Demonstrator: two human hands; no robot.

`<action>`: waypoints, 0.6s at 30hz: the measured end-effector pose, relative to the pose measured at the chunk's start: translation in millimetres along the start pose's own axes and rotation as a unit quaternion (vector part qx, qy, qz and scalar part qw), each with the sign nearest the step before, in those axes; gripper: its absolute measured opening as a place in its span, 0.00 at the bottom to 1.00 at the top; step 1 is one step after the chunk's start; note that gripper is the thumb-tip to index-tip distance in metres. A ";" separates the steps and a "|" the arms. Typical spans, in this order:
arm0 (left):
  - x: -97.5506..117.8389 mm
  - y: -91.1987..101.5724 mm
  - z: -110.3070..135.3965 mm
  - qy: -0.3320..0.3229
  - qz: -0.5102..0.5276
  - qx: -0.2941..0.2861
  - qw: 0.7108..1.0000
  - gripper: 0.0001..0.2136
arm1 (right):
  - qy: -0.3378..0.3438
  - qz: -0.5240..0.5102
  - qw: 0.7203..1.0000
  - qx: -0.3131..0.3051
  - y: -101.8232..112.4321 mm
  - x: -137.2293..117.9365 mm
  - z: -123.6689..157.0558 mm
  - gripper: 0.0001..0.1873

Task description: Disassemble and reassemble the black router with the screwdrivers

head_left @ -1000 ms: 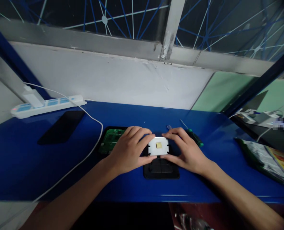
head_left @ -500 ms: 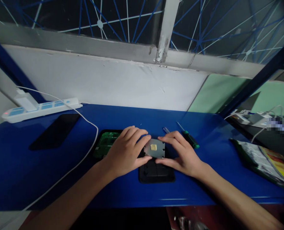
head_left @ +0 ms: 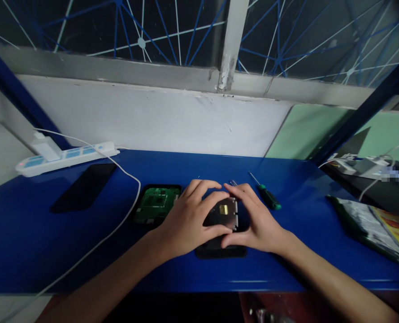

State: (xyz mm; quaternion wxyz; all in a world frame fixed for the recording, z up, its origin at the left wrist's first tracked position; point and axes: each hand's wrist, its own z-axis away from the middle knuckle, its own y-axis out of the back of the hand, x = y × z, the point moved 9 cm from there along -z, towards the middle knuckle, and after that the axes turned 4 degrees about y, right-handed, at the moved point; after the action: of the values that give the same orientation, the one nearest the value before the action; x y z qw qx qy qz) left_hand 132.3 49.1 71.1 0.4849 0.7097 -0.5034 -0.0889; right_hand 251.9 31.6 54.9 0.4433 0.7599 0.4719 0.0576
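A thin dark metal plate [head_left: 216,218] with a small yellow pad [head_left: 223,209] and notched edges is tilted over a black plastic cover [head_left: 219,254]. My left hand [head_left: 189,217] is closed on the plate, fingers along its far edge and thumb at its near edge. Around the plate's right side curves my right hand [head_left: 255,220], thumb and fingers spread apart; its thumb tip lies below the plate's near edge, over the cover. To the left, partly behind my left hand, a green circuit board [head_left: 157,202] sits in a black casing [head_left: 162,185].
Behind my right hand lie a green-handled screwdriver [head_left: 268,196] and a small clear-ended tool [head_left: 233,182]. A black phone-like slab [head_left: 83,188], a white power strip [head_left: 71,158] and a trailing white cable [head_left: 119,222] are left. At right is a foil food packet [head_left: 364,220].
The plate has shifted slightly right and tilted, its face now darker. My left hand moved right with it. My right thumb has come off the plate's near edge. More of the circuit board shows.
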 end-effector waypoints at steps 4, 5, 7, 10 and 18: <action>-1.6 -4.1 3.9 0.028 0.039 -0.001 0.999 0.27 | -0.007 -0.031 0.999 -0.021 -4.9 1.9 -1.2 0.61; -2.3 -4.5 5.3 0.036 0.047 0.003 0.998 0.27 | -0.010 -0.039 0.999 -0.029 -6.9 2.6 -1.5 0.62; -3.1 -5.9 7.7 0.048 0.062 0.008 0.997 0.29 | -0.012 -0.055 0.998 -0.041 -10.2 3.7 -1.4 0.59; -0.6 -8.9 8.6 0.047 0.077 0.004 0.996 0.30 | -0.006 -0.073 0.997 -0.019 -7.8 3.6 -0.6 0.42; 1.2 7.5 8.1 0.000 0.059 0.029 0.998 0.24 | -0.005 0.003 1.000 0.014 0.4 3.4 -0.3 0.27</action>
State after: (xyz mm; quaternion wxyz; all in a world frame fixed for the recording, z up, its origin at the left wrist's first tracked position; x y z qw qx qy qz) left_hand 123.1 43.1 73.3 0.4685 0.6926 -0.5466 -0.0453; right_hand 253.8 34.3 54.3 0.4345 0.7679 0.4681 0.0490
